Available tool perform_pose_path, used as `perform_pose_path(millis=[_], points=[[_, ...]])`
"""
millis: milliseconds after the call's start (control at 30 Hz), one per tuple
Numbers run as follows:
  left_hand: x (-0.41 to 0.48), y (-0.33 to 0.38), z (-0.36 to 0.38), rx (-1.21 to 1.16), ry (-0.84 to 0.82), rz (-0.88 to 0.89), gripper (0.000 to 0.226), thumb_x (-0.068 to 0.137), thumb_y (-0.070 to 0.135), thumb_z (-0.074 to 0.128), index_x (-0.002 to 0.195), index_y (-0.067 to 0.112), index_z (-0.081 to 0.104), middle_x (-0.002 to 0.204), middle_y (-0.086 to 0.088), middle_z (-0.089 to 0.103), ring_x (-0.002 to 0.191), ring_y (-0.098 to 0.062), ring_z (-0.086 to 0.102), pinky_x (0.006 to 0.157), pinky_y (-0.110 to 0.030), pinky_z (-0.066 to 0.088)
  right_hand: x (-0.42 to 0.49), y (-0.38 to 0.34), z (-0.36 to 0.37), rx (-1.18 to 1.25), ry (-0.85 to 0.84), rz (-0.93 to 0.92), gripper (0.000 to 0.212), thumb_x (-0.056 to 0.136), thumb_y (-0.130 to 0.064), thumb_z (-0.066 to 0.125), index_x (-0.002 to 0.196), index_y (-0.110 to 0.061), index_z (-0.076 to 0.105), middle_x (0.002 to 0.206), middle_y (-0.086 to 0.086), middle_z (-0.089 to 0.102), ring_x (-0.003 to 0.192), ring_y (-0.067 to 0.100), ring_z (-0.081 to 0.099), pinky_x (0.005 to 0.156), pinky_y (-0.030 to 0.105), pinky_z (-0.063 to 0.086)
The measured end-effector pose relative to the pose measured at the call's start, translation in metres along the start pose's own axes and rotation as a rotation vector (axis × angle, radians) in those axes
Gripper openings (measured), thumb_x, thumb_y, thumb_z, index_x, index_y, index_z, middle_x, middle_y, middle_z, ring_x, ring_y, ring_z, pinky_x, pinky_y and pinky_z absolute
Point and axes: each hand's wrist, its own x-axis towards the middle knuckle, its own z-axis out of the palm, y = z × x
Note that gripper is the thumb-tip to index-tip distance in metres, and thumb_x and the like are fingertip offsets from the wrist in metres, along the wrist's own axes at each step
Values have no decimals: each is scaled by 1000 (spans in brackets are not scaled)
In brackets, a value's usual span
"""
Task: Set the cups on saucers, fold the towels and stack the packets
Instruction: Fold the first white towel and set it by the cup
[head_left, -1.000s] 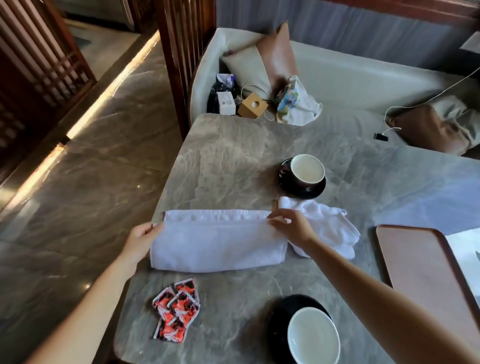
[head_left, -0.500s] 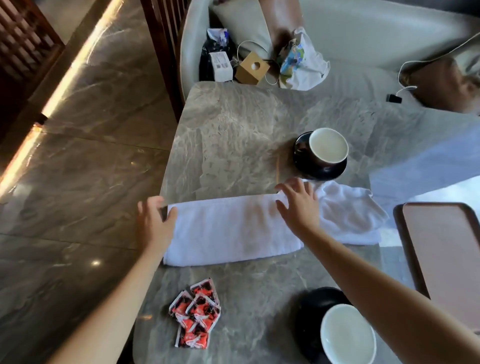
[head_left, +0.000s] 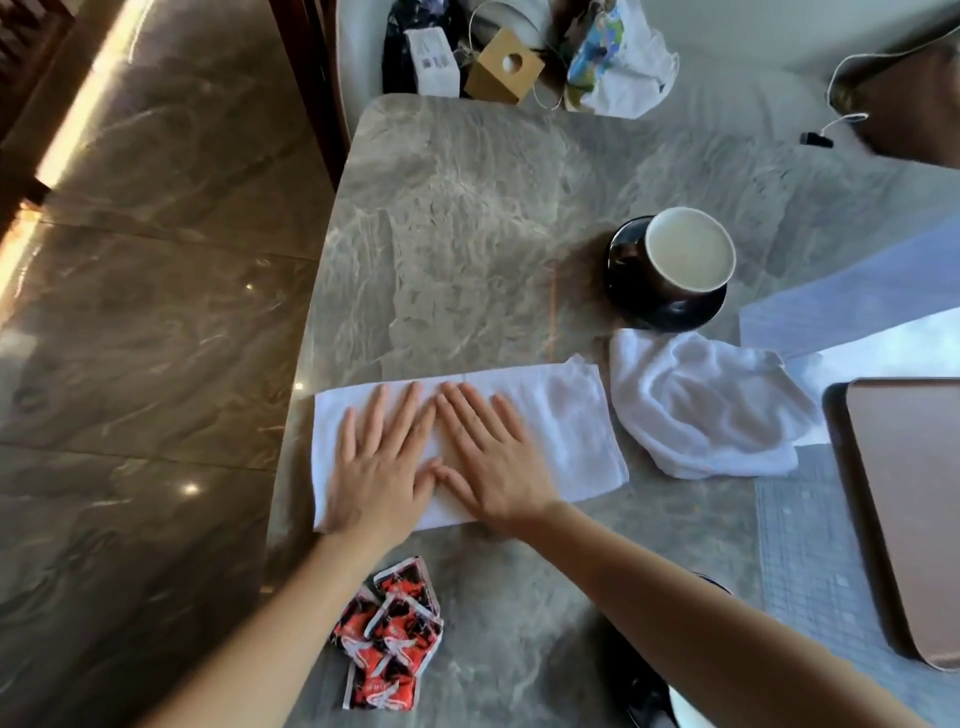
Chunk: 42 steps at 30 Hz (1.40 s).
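Note:
A white towel (head_left: 566, 431), folded into a long strip, lies across the grey marble table (head_left: 467, 218). My left hand (head_left: 379, 462) and my right hand (head_left: 488, 457) press flat on it side by side, fingers straight. A second white towel (head_left: 706, 405) lies crumpled to the right. Behind it a dark cup (head_left: 691, 254) with a pale inside stands on a dark saucer (head_left: 670, 312). Several red and black packets (head_left: 387, 634) lie in a loose overlapping pile near the front edge. My right forearm hides most of another dark saucer (head_left: 644, 696) at the bottom.
A brown tray (head_left: 914, 509) lies at the right edge on a grey mat (head_left: 810, 551). A sofa behind the table holds a small cardboard box (head_left: 504, 67), a white bag (head_left: 618, 67) and a cable. The table's left edge drops to a marble floor (head_left: 130, 338).
Both hands have moved from the towel's ends to its middle and now lie flat, side by side. The camera has tilted further down.

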Motion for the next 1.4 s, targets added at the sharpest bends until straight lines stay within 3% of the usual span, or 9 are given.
perform_pose_path(millis=[367,533,633,767,867,1000,1100,1233,1400], points=[[-16,-20,3,-93,54,-174,70,89,61,9,149,25,17,159,-6,12,147,-24,10,117,-48,10,-44,98,-11,36,35,210,71,96,-48,24,151,-7,5,161,8,1,148,24,-4,121,37,3],[-24,-11,-4,-467,202,-498,74,82,42,59,143,17,28,157,-4,19,139,-31,24,109,-53,22,-45,101,-12,159,69,192,74,93,-49,30,151,-12,4,161,2,-3,148,18,-8,121,33,-2],[-51,-3,-13,-486,208,-846,81,70,36,74,135,13,33,142,-14,34,125,-38,34,102,-55,25,-41,95,-23,363,202,195,66,85,-36,44,145,-13,31,158,4,22,148,20,10,121,40,7],[-77,13,-20,-476,127,-929,59,71,42,73,117,16,48,124,-14,46,113,-36,41,95,-53,31,-12,66,-46,423,328,78,38,88,-23,48,125,-14,51,134,5,51,131,23,42,111,49,30],[-71,15,-25,-511,73,-977,44,72,40,72,104,14,56,118,-14,50,109,-36,47,91,-51,36,23,25,-58,484,191,-116,35,86,-8,53,121,-12,56,127,7,56,119,26,49,101,41,40],[-57,16,-31,-621,132,-937,31,75,22,70,100,8,58,112,-16,55,103,-36,53,87,-44,44,61,-38,-63,411,-59,-365,54,80,7,47,129,-15,54,141,8,47,129,28,40,107,41,34],[-55,22,-36,-795,317,-789,38,73,0,65,110,8,59,110,-11,63,104,-29,59,88,-37,48,75,-70,-59,136,-261,-577,65,80,5,45,136,-29,44,154,0,26,144,22,11,118,47,13],[-62,22,-39,-920,390,-649,30,77,-8,58,96,15,56,87,10,60,91,-3,60,67,-1,40,97,-64,-71,-49,-408,-632,53,84,-14,55,133,-34,46,155,-8,23,146,20,1,116,59,0],[-58,3,-56,-1028,413,-458,39,73,-11,52,78,27,44,76,10,56,66,-7,51,58,-15,36,117,-35,-95,-8,-472,-551,27,79,-26,65,106,-31,61,138,-18,48,143,13,15,114,56,-11]])
